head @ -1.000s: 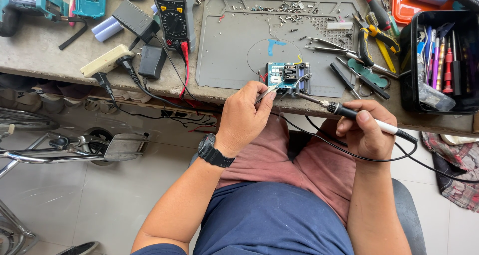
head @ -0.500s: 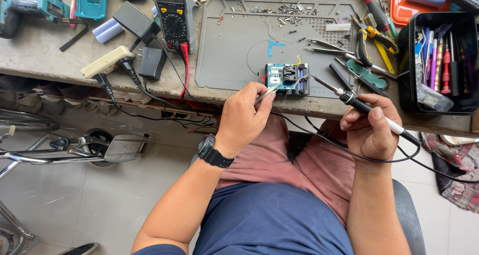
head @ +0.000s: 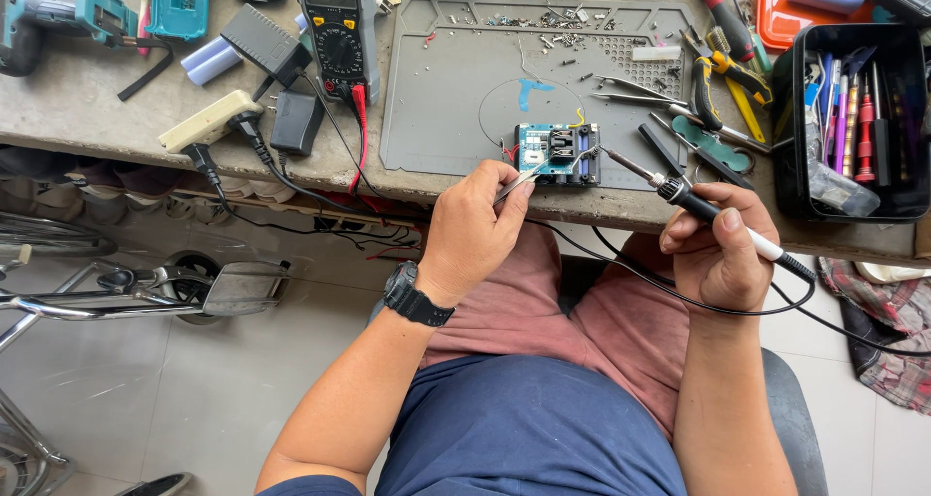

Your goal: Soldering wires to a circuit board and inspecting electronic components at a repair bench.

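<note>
left hand (head: 472, 226) is pinching tweezers (head: 529, 176), steadying a part on the circuit board (head: 557, 154) just ahead of grip; right hand (head: 720, 252) is gripping soldering iron (head: 679, 193) pencil-style, tip angling to board at desk (head: 78, 108) edge.

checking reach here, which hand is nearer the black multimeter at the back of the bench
Left. The left hand sits below and right of the black multimeter; the right hand is farther right.
</note>
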